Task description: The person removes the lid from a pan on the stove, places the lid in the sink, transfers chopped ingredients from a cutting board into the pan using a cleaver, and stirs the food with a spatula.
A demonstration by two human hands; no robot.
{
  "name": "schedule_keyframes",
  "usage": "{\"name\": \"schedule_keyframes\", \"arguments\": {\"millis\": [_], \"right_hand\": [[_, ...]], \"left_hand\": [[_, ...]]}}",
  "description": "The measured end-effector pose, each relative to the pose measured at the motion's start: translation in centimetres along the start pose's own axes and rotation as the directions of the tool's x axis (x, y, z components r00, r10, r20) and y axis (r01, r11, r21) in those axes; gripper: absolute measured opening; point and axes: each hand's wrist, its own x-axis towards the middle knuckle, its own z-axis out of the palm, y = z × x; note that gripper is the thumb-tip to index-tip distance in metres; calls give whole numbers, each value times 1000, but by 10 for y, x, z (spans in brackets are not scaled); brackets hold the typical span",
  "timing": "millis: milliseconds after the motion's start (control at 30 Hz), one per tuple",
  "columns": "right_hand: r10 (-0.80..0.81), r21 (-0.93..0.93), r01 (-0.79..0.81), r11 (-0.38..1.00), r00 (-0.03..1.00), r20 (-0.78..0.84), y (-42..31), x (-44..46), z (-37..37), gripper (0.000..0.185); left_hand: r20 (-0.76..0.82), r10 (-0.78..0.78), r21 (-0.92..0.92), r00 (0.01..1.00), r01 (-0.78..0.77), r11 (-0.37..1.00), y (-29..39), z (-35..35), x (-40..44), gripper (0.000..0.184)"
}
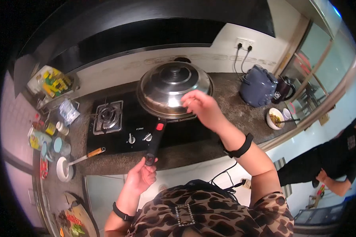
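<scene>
A pan under a domed metal lid (162, 93) sits on the black gas stove (124, 114). Its black handle (156, 140) points toward me, and my left hand (142, 173) has its fingers closed round the handle's end. Over the lid's front right part, my right hand (199, 106) hangs with bent fingers; whether it touches the lid is hard to tell. The lid's black knob (175, 74) stands beyond that hand, free of it. Contents of the pan are hidden.
Left are a burner (108, 117), jars (61, 146), a white pot (65, 169) and a board (81, 217) with chopped food. At right stand a blue-grey appliance (258, 86), a kettle (284, 90) and a food bowl (275, 118). A person (328, 158) is at far right.
</scene>
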Motion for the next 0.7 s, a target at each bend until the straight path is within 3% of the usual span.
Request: {"name": "schedule_keyframes", "arguments": {"millis": [100,200,233,300,333,400,467,533,600,700], "right_hand": [[-61,-113,50,992,993,-98,12,26,-8,11],[-152,-400,82,913,978,-146,31,58,-19,15],[-156,-397,91,913,978,-135,33,68,-20,15],[-127,-585,23,810,982,-137,35,87,-20,18],[-133,-581,34,813,983,-128,38,97,-20,18],[-187,-719,63,692,978,-95,46,116,-18,22],[-139,-707,42,706,987,-80,53,130,-19,29],[-134,-806,27,591,989,-66,55,142,-14,32],[-100,-796,17,606,993,-55,61,153,-9,36],[49,-869,-24,494,999,0,72,171,-17,42]], "left_hand": [[-15,-1,6,1000,1,1000,-1,1,0,46],[-15,-7,-1,1000,7,1000,-1,1,-1,47],[-16,4,-5,1000,-4,1000,-1,1,0,47],[6,-16,-15,1000,16,1000,-2,-1,1,47],[4,-3,-17,1000,3,1000,-2,-1,0,47],[-21,11,25,1000,-11,1000,-4,-1,-1,47],[-47,4,-15,999,-5,1000,-6,1,-3,45],[-50,-4,-54,999,2,999,-7,-1,-6,45],[-64,24,-57,998,-28,998,-6,-3,-11,38],[-84,56,61,995,-51,997,-10,-7,-15,32]]}}
